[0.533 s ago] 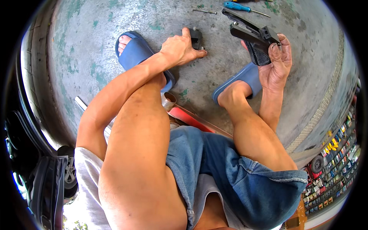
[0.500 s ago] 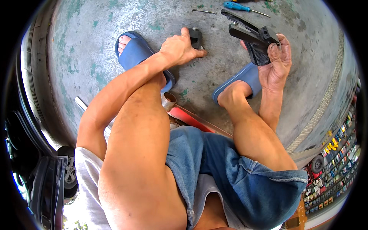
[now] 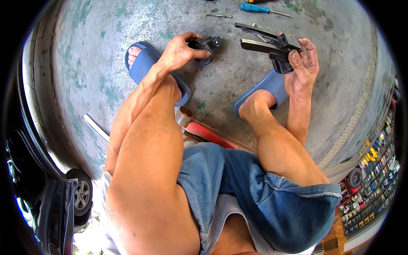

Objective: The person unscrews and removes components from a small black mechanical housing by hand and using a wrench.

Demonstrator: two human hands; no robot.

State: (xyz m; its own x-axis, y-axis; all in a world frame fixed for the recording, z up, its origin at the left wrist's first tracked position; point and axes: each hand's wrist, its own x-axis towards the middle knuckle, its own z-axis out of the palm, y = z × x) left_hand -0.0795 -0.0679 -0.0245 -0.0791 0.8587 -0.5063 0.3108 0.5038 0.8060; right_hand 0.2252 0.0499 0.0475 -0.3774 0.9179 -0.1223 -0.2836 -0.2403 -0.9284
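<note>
My left hand [image 3: 178, 53] is closed around a small black blocky part [image 3: 209, 46] with a ribbed side, just above the floor beside my left slipper [image 3: 146, 63]. Raised over my right slipper [image 3: 263, 90], my right hand [image 3: 304, 68] grips a larger black part [image 3: 276, 53] with two long prongs pointing left and a square block at its near end. Thumb and fingers pinch it by that block end. The exact kind of either part cannot be made out. The two parts are apart from each other.
A blue-handled screwdriver [image 3: 255, 8] and a thin bolt or pin [image 3: 219, 16] lie on the concrete floor ahead. Between my legs are a roll-like brown and white object [image 3: 184, 115] and a red item [image 3: 208, 132]. A metal bar [image 3: 95, 127] lies left; stocked shelves [image 3: 372, 182] stand right.
My left hand has moved slightly left, and the small black part has turned in its grasp. The right hand has tilted the pronged part, its prongs now lower and further left.
</note>
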